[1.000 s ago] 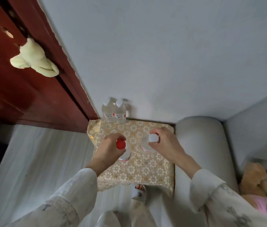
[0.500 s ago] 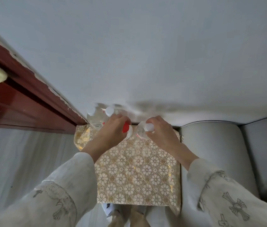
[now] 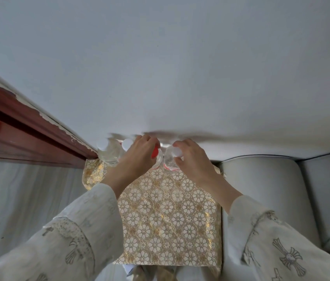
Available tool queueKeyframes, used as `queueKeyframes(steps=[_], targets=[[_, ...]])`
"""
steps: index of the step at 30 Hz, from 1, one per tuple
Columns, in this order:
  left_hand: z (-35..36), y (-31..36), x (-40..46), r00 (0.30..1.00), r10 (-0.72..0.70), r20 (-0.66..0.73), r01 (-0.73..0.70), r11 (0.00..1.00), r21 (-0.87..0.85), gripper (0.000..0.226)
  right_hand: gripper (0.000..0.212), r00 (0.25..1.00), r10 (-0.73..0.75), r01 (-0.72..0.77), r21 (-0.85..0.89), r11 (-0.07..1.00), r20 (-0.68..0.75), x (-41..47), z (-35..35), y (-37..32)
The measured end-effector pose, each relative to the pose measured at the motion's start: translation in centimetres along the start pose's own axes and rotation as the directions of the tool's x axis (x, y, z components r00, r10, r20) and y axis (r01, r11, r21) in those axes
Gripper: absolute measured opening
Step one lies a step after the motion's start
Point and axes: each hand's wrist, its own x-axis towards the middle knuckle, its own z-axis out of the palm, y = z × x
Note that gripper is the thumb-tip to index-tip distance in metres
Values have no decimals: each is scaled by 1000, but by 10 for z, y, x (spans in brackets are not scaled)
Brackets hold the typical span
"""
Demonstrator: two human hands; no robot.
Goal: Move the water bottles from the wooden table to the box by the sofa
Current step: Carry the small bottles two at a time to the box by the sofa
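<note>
The box [image 3: 168, 216] beside the sofa is covered with a gold floral cloth. My left hand [image 3: 137, 159] grips a clear bottle by its red cap [image 3: 155, 153] at the box's far edge by the wall. My right hand [image 3: 190, 161] pinches the white cap of a second clear bottle [image 3: 170, 165] right next to it. Both bottles stand upright, close together. Two more white-capped bottles [image 3: 109, 153] stand at the far left corner of the box, just left of my left hand.
A grey sofa arm [image 3: 261, 191] lies right of the box. The white wall [image 3: 180, 78] rises directly behind the bottles. A dark red wooden door frame [image 3: 28, 134] runs along the left, above a pale floor [image 3: 28, 199].
Both hands have carried their bottles from the middle of the box to its far edge by the wall, next to the two standing bottles. The camera tilted closer over the box.
</note>
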Motion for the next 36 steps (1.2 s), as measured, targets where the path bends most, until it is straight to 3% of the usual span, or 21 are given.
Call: queueKeyframes(steps=[10, 18, 23, 31, 36], targets=[[2, 3, -1, 995, -52, -83, 47, 997, -60, 36, 40, 992, 38, -18, 164, 986, -119, -1, 6, -2], [-18, 12, -43, 993, -70, -92, 57, 990, -132, 41, 54, 992, 122, -112, 241, 964, -28, -25, -3, -21], [-54, 13, -107, 992, -113, -60, 97, 969, -226, 44, 49, 988, 152, -141, 261, 955, -20, -63, -30, -71], [-130, 1, -263, 904, -349, -246, 213, 869, -447, 30, 36, 988, -150, 119, 442, 889, 36, -128, -58, -189], [-141, 15, -366, 716, -553, -426, 290, 791, -539, 25, 31, 897, -414, 293, 489, 821, 158, -152, -61, -256]])
